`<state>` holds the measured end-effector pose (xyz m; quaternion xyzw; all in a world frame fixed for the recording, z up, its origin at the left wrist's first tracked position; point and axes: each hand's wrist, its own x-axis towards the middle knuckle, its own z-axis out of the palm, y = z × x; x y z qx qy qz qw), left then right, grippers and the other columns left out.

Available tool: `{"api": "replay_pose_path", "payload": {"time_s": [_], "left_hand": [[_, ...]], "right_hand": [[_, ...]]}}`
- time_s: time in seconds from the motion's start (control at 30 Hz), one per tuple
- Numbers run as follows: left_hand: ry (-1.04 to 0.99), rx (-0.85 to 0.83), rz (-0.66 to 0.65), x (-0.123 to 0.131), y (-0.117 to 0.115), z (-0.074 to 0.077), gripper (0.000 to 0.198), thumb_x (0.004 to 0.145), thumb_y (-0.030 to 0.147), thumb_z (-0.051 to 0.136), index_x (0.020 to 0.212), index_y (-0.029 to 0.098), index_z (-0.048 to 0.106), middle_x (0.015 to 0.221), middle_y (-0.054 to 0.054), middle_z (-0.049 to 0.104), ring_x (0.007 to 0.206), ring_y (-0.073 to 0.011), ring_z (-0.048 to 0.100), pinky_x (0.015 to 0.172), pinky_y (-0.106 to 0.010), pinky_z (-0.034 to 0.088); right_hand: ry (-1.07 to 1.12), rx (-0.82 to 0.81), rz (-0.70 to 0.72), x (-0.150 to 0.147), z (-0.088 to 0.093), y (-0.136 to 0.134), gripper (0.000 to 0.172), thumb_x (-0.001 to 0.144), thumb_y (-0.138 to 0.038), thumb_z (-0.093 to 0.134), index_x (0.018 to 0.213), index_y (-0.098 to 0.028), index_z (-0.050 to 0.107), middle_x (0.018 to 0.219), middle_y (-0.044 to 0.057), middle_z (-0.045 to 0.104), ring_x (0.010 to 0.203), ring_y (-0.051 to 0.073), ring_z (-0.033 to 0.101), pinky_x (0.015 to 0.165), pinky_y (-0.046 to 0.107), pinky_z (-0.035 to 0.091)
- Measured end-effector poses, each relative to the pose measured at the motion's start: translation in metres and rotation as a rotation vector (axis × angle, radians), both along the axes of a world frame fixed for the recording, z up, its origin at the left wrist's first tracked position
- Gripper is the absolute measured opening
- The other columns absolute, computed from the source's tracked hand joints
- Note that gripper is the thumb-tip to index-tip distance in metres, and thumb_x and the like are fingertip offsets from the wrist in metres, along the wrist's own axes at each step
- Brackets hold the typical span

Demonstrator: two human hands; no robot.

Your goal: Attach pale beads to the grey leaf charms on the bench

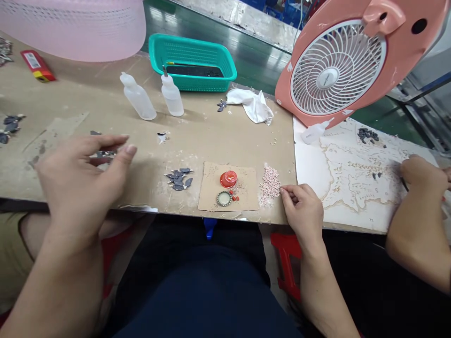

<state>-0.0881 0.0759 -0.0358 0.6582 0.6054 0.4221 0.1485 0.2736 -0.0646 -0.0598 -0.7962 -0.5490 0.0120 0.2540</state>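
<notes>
Left grip (79,183) open above scarred tan workbench (197,141), right grip (301,211) pinched shut beside pink beads (270,184), glossy green floor (260,61) beyond

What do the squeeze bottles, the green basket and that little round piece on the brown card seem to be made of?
The squeeze bottles look like soft plastic: cloudy, translucent and matte. The green basket looks like glossy moulded plastic, with one even colour throughout. The round piece looks like metal, with a brassy rim around a pale centre, though it's too small to be sure.
</notes>
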Motion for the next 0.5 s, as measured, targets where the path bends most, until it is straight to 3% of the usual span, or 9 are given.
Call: {"api": "replay_pose_path", "payload": {"time_s": [0.07, 0.2, 0.27, 0.4, 0.5], "left_hand": [[0.070, 0.011, -0.009, 0.021, -0.009, 0.007, 0.033, 0.089, 0.043, 0.068, 0.115, 0.023, 0.073, 0.111, 0.000, 0.072, 0.090, -0.0217, 0.069, 0.076, -0.037, 0.052], [-0.066, 0.073, -0.228, 0.059, -0.034, 0.019, 0.019, 0.086, 0.028, 0.072, 0.103, 0.020, 0.074, 0.103, 0.000, 0.075, 0.090, -0.0175, 0.070, 0.075, -0.029, 0.055], [-0.154, 0.008, -0.369, 0.076, -0.049, 0.026, 0.011, 0.085, 0.021, 0.072, 0.095, 0.021, 0.075, 0.095, 0.000, 0.075, 0.085, -0.0152, 0.069, 0.070, -0.025, 0.054], [-0.406, -0.434, -0.714, 0.104, -0.073, 0.039, 0.008, 0.089, 0.024, 0.068, 0.088, 0.020, 0.074, 0.084, 0.000, 0.074, 0.071, -0.0120, 0.065, 0.059, -0.020, 0.049], [-0.636, -0.777, -0.840, 0.117, -0.081, 0.042, 0.017, 0.090, 0.032, 0.066, 0.088, 0.016, 0.072, 0.077, -0.001, 0.070, 0.063, -0.0097, 0.059, 0.057, -0.020, 0.045]], "right_hand": [[-0.012, 0.011, 0.005, 0.000, -0.001, 0.001, 0.019, 0.091, -0.034, 0.057, 0.087, -0.021, 0.071, 0.082, 0.005, 0.063, 0.075, 0.020, 0.057, 0.072, 0.036, 0.046], [0.036, 0.059, 0.030, -0.004, 0.003, -0.003, 0.020, 0.094, -0.034, 0.054, 0.090, -0.020, 0.068, 0.084, 0.006, 0.063, 0.078, 0.021, 0.059, 0.073, 0.037, 0.047], [0.094, 0.103, 0.057, -0.013, 0.012, -0.007, 0.021, 0.097, -0.034, 0.050, 0.093, -0.020, 0.065, 0.087, 0.005, 0.064, 0.080, 0.019, 0.061, 0.074, 0.035, 0.049], [0.302, 0.234, 0.161, -0.041, 0.037, -0.016, 0.014, 0.097, -0.029, 0.053, 0.091, -0.022, 0.063, 0.087, 0.002, 0.063, 0.084, 0.017, 0.062, 0.074, 0.031, 0.050], [0.274, 0.281, 0.275, -0.062, 0.053, -0.021, 0.007, 0.094, -0.021, 0.057, 0.091, -0.022, 0.063, 0.084, 0.000, 0.062, 0.079, 0.014, 0.060, 0.070, 0.028, 0.048]]}}
